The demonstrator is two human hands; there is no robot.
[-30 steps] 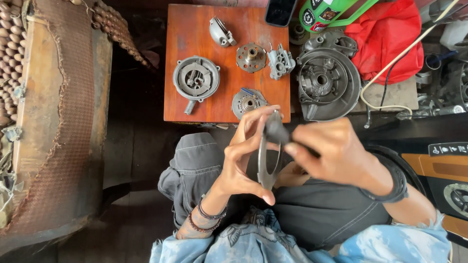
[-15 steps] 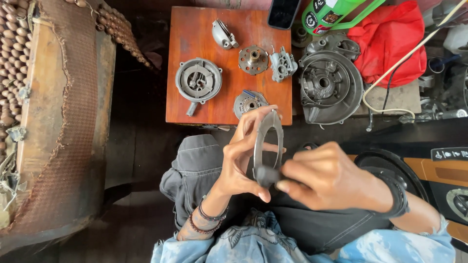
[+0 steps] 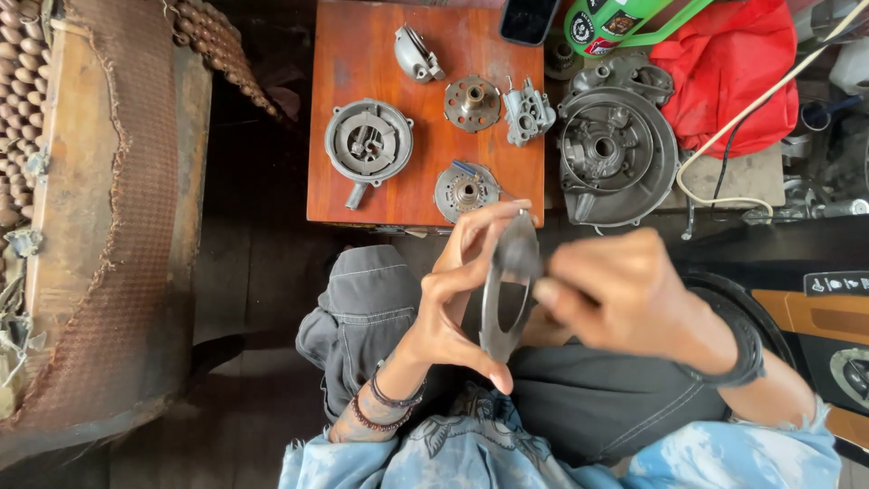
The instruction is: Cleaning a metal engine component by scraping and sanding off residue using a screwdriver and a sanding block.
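Below a wooden board (image 3: 362, 54), a flat metal ring (image 3: 507, 303) is being pinched edgewise between the left hand (image 3: 453, 308) thumb and fingers, while its upper rim is being gripped by the blurred right hand (image 3: 625, 299).

One view only: a head-worn camera, aimed almost straight down over the seated person's lap. The lens sits close to the hands, so the left hand (image 3: 453, 312) and right hand (image 3: 625, 303) fill the lower centre of the frame, the right one blurred. The person's knees and sleeves occupy the bottom edge. Beyond the hands, toward the top of the frame, the small red-brown wooden table (image 3: 362, 54) appears farther off and is seen squarely from above, its top nearly parallel to the picture plane. The left margin takes in a worn woven seat (image 3: 100, 226); the right margin takes in a red cloth (image 3: 733, 72). No second view is available, so no overlap applies.
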